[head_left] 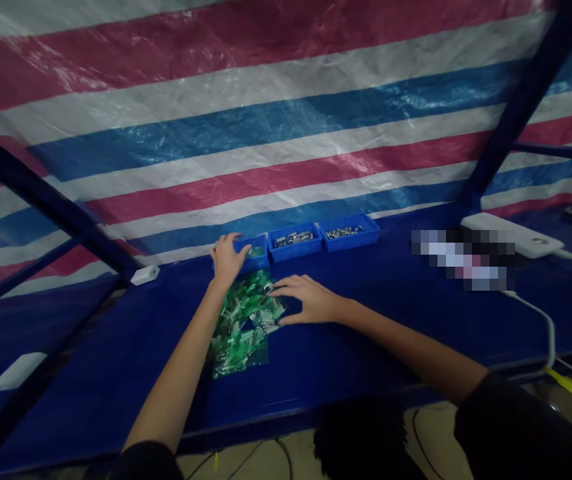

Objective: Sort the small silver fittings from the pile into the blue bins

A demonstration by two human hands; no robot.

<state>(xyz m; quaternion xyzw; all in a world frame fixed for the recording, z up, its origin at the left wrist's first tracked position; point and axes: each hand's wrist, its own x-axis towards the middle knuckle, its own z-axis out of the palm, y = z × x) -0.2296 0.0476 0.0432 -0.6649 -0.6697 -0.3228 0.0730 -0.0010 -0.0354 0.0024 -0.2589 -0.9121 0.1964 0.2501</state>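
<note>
Three small blue bins stand in a row at the back of the blue table. My left hand (pixel 229 259) reaches over the left bin (pixel 261 257), fingers apart, with something greenish lying inside the bin. Metal parts fill the bottom of the middle bin (pixel 295 250) and the right bin (pixel 350 233). In front of the left bin lies a pile of clear and green plastic bags (pixel 246 323) with small metal pieces in them. My right hand (pixel 311 300) is at the right edge of this pile, its thumb and fingers spread, near a small shiny piece (pixel 269 289) at the fingertips.
A white adapter (pixel 145 275) sits at the back left, and a white flat item (pixel 19 371) lies at the far left. On the right are a white power strip (pixel 513 235), a blurred-out object and a white cable. Blue frame posts rise on both sides before a striped sheet.
</note>
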